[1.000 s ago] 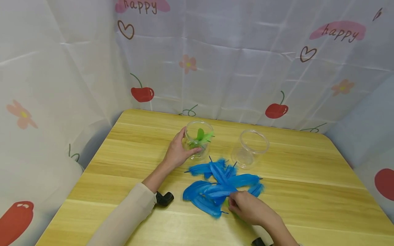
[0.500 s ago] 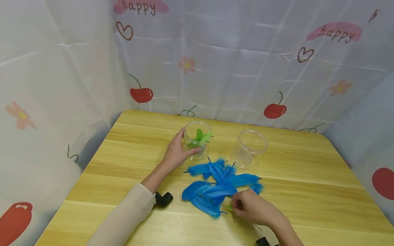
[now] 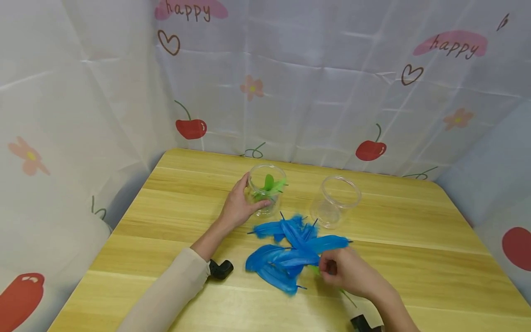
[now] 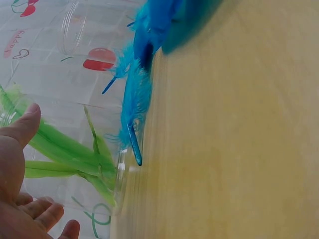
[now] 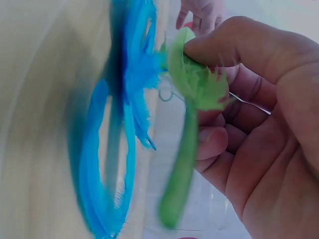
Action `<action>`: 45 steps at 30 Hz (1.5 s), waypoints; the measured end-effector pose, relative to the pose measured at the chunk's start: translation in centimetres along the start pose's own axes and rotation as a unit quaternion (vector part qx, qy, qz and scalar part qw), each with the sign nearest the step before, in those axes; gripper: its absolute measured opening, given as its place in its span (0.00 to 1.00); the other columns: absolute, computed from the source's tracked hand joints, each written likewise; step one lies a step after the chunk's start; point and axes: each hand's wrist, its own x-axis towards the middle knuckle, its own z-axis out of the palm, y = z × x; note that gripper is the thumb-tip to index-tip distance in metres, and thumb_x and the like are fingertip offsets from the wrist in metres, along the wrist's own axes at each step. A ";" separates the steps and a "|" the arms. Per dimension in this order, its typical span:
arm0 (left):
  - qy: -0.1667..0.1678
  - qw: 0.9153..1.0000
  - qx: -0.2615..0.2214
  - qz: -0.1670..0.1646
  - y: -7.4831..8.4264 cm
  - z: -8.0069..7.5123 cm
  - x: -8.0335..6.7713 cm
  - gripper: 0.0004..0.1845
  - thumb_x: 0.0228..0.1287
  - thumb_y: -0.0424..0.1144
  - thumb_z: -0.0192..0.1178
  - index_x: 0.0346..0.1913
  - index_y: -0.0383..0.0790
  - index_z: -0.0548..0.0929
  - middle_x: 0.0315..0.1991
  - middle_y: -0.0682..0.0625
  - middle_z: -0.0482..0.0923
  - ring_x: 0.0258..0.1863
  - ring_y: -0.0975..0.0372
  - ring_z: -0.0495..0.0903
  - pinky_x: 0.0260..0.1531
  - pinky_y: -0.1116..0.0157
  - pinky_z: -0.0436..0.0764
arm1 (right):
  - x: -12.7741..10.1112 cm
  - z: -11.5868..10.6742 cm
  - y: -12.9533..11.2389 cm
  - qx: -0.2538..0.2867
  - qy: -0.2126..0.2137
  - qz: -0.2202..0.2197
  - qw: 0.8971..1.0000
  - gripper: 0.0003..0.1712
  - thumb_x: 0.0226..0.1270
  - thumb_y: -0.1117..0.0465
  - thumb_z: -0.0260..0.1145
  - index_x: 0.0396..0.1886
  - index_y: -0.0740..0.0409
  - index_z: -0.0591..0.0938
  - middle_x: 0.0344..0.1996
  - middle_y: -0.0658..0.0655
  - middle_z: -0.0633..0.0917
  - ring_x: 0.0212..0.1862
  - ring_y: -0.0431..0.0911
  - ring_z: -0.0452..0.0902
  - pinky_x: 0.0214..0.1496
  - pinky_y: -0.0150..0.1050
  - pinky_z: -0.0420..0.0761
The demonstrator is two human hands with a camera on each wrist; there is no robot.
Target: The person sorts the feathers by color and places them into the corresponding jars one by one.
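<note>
Here the green feather (image 5: 192, 89) sits pinched in the right grip (image 3: 348, 274).

The bench (image 3: 415, 240) was pale wood with a smooth, faintly shiny finish. Both jars (image 3: 337, 199) were clear glossy plastic. The blue feathers (image 3: 290, 251) looked soft and fluffy. The backdrop (image 3: 315, 87) was creased, slightly glossy sheeting.

– Any text readable from where you sit?
– Just "happy", twice, handwritten in brown on pink blobs printed on the backdrop cloth (image 3: 290, 92): one top left (image 3: 188, 8), one top right (image 3: 452, 44).
– Labels, nos., brands on the jars etc.?
– None I can read.
</note>
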 end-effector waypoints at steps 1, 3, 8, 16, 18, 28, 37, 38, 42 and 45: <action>0.000 1.000 -0.001 -0.001 0.0 0.0 0.0 0.54 0.54 0.54 0.74 0.78 0.42 0.54 0.72 0.42 0.62 0.71 0.48 0.61 0.68 0.45 0.60 | 0.0 -0.1 0.0 0.000 0.002 0.000 1.000 0.14 0.55 0.73 0.68 0.22 0.50 0.79 0.19 0.39 0.74 0.23 0.31 0.68 0.23 0.30 0.75; -0.001 1.000 -0.002 -0.002 0.0 0.0 0.0 0.54 0.54 0.54 0.74 0.78 0.42 0.54 0.72 0.42 0.62 0.71 0.48 0.61 0.68 0.45 0.60 | 0.0 -0.3 -0.1 0.001 0.004 0.005 1.000 0.13 0.56 0.73 0.68 0.23 0.50 0.80 0.20 0.39 0.75 0.23 0.32 0.69 0.24 0.31 0.75; -0.002 1.000 -0.002 -0.002 -0.1 0.0 0.0 0.54 0.55 0.54 0.74 0.78 0.42 0.54 0.72 0.42 0.62 0.72 0.48 0.61 0.69 0.45 0.60 | 0.2 -0.9 -0.2 0.008 0.015 0.000 1.000 0.11 0.56 0.73 0.68 0.26 0.53 0.80 0.22 0.40 0.76 0.23 0.32 0.70 0.25 0.31 0.77; -0.002 1.000 -0.001 0.001 -0.1 0.0 0.0 0.55 0.55 0.55 0.74 0.78 0.41 0.53 0.72 0.41 0.61 0.71 0.48 0.61 0.68 0.45 0.60 | 0.4 -1.6 -0.2 -0.003 0.069 -0.002 0.998 0.10 0.57 0.76 0.66 0.37 0.61 0.82 0.23 0.41 0.77 0.25 0.34 0.71 0.25 0.31 0.77; -0.002 1.000 0.001 0.000 -0.1 0.0 0.0 0.55 0.55 0.55 0.73 0.78 0.41 0.53 0.72 0.41 0.61 0.71 0.48 0.61 0.68 0.46 0.60 | 0.5 -1.8 -0.2 -0.013 0.091 -0.002 0.996 0.10 0.58 0.76 0.65 0.39 0.63 0.84 0.24 0.41 0.77 0.25 0.34 0.70 0.25 0.31 0.76; 0.000 1.000 0.003 0.000 0.0 0.0 0.0 0.55 0.54 0.54 0.74 0.78 0.41 0.54 0.71 0.41 0.62 0.71 0.49 0.62 0.68 0.46 0.61 | 1.2 -2.9 -0.3 -0.027 0.156 -0.023 0.987 0.12 0.56 0.76 0.67 0.30 0.55 0.83 0.23 0.40 0.77 0.25 0.34 0.69 0.25 0.31 0.75; 0.002 1.000 0.001 0.002 0.0 0.0 -0.1 0.54 0.55 0.54 0.74 0.78 0.40 0.54 0.72 0.41 0.62 0.71 0.48 0.62 0.68 0.45 0.62 | 2.2 -3.6 -0.4 -0.021 0.215 -0.049 0.975 0.09 0.56 0.75 0.69 0.30 0.57 0.83 0.23 0.41 0.77 0.25 0.37 0.70 0.26 0.31 0.74; 0.003 1.000 0.001 0.000 0.0 0.0 -0.1 0.54 0.55 0.54 0.74 0.78 0.41 0.54 0.72 0.41 0.62 0.71 0.48 0.62 0.68 0.45 0.62 | 2.4 -3.6 -0.4 -0.020 0.222 -0.051 0.973 0.09 0.56 0.75 0.69 0.30 0.57 0.83 0.23 0.41 0.77 0.25 0.37 0.70 0.25 0.31 0.74; 0.003 1.000 0.003 0.000 0.0 0.0 -0.1 0.54 0.55 0.54 0.74 0.78 0.41 0.54 0.71 0.41 0.62 0.70 0.48 0.62 0.68 0.45 0.62 | 3.0 -3.5 -0.3 -0.025 0.251 -0.049 0.966 0.09 0.55 0.75 0.70 0.30 0.58 0.83 0.22 0.41 0.76 0.25 0.37 0.70 0.25 0.31 0.73; 0.003 1.000 0.003 0.000 0.0 0.0 -0.1 0.55 0.54 0.54 0.74 0.78 0.41 0.54 0.71 0.41 0.63 0.70 0.48 0.62 0.68 0.46 0.62 | 3.6 -3.4 -0.4 -0.020 0.271 -0.045 0.961 0.09 0.56 0.75 0.70 0.30 0.58 0.82 0.21 0.42 0.76 0.25 0.38 0.70 0.26 0.32 0.73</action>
